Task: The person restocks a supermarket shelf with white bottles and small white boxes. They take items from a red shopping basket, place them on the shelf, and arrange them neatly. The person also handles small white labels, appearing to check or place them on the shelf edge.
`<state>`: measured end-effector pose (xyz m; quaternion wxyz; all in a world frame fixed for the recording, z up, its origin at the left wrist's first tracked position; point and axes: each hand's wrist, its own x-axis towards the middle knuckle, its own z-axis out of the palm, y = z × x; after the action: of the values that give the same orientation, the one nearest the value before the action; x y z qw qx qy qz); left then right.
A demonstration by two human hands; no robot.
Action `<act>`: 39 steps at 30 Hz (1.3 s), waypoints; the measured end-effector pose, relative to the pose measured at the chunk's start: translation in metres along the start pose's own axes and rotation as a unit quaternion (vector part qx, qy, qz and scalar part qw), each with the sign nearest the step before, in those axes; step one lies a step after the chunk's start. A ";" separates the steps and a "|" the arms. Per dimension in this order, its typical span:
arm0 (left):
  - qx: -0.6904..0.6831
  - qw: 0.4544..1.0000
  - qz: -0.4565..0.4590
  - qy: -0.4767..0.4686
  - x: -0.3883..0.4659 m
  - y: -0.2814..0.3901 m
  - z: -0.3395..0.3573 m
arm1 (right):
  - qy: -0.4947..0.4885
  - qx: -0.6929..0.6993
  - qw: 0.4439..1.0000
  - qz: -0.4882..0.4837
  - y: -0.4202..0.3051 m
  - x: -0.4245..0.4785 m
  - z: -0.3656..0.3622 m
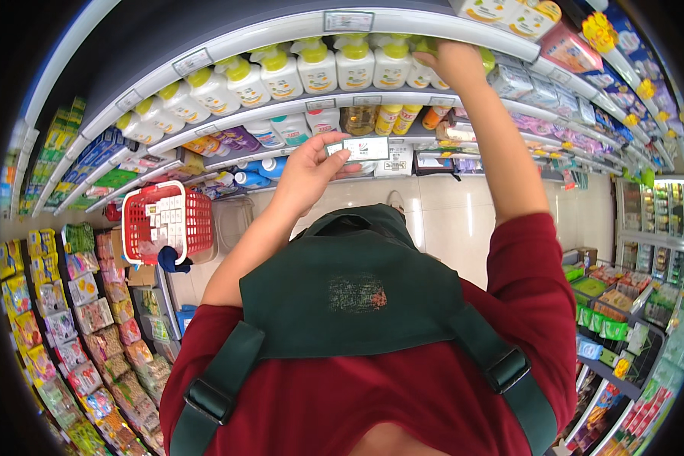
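Note:
My left hand (313, 174) holds a small white shelf label card (370, 149) with a dark border, pinched between thumb and fingers, in front of the shelves. My right hand (459, 62) reaches up to the right end of a row of white pump bottles (355, 65) with yellow-green pump tops. Its fingers are over the tops of the bottles there, partly hidden by the shelf's edge strip, so whether they grip one cannot be told. Other label cards (349, 21) sit in the edge strip (279, 31) above the row.
Lower shelves hold bottles and packets, among them yellow bottles (388, 118). At the left stands a red and white plastic basket (196, 228) with small white boxes, beside a rack of snack bags (94, 310). At the right is a display of boxed goods (615, 302).

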<state>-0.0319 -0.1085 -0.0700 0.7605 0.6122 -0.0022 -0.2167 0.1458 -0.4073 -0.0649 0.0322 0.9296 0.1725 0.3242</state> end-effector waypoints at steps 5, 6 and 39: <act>0.003 0.996 0.083 0.046 -0.005 0.012 -0.010 | -0.202 0.530 0.795 0.215 -0.098 -0.036 -0.088; -0.004 0.994 0.099 0.052 -0.004 0.012 -0.010 | -0.205 0.619 0.726 0.219 -0.118 -0.047 -0.094; 0.009 0.957 0.257 0.134 -0.062 0.072 -0.049 | -0.536 0.366 0.734 -0.201 -0.201 -0.119 -0.124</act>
<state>-0.0518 -0.0313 0.0014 0.7780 0.6214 -0.0597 0.0699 -0.0772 -0.2663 -0.0725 -0.1588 0.8330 0.4151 -0.3296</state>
